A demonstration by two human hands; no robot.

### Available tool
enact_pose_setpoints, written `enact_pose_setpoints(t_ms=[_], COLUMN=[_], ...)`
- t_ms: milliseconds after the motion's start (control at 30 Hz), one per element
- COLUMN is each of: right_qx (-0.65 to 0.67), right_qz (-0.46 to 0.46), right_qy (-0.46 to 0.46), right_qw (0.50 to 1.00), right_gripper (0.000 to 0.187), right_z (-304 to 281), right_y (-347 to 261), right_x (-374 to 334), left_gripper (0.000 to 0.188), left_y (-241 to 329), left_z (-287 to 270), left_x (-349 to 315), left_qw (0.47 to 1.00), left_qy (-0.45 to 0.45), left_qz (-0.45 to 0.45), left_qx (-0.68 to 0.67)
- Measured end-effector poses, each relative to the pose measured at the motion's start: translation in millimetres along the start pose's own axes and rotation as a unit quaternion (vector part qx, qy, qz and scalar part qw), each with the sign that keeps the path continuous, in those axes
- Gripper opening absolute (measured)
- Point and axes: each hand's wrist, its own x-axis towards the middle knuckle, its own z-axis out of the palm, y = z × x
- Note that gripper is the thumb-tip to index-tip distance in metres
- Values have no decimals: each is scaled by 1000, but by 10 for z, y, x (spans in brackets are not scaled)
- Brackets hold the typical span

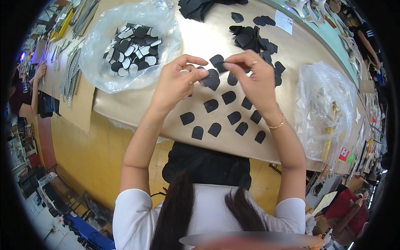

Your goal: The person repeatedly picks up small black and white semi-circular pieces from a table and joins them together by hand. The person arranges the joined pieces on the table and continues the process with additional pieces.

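My left hand (181, 79) is raised over the table, its thumb and fingers pinching a few round-ended black pieces (213, 80). Close beside it, my right hand (252, 77) pinches another small black piece (223, 66) between thumb and fingertips. Below both hands, several flat black pieces (211, 105), each with one rounded end, lie spread apart on the tan table top (166, 128). Past my right hand is a heap of similar black pieces (248, 39). To the left, a clear plastic bag (93, 62) lies open with many black and white pieces (135, 52) in it.
A clear plastic bag (310, 108) with long yellow items lies at the table's right side. Black sheet material (200, 8) sits at the far edge, and a white paper (283, 21) lies near the heap. Metal strips (73, 75) rest at left. Other people work on both sides.
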Motion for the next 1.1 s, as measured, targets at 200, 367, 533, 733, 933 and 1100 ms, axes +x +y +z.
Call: enact_pose_setpoints(t_ms=[200,367,533,733,933,1100], right_qx=[37,-79,-94,-205,-183,-262], right_qz=[220,139,93,-59,-32,42], right_qy=[-139,-186,-211,-137,-24,36], right_qw=[965,969,968,967,982,963], right_gripper=[18,15,17,18,21,19], right_z=[-70,159,304,527,77,-517], right_y=[-115,-122,-114,-97,36,366], right_x=[-510,-773,-790,-823,-768,-583], left_gripper=[20,21,18,21,21,20], left_y=[-177,-432,-549,-503,-333,-232], left_z=[-201,-145,-88,-113,-118,205], left_x=[-418,-482,-420,-486,-493,-278], left_qw=[986,968,927,911,992,966], left_qy=[8,29,63,103,58,-61], left_qz=[-67,-9,63,80,-27,120], left_qx=[151,247,364,392,106,222])
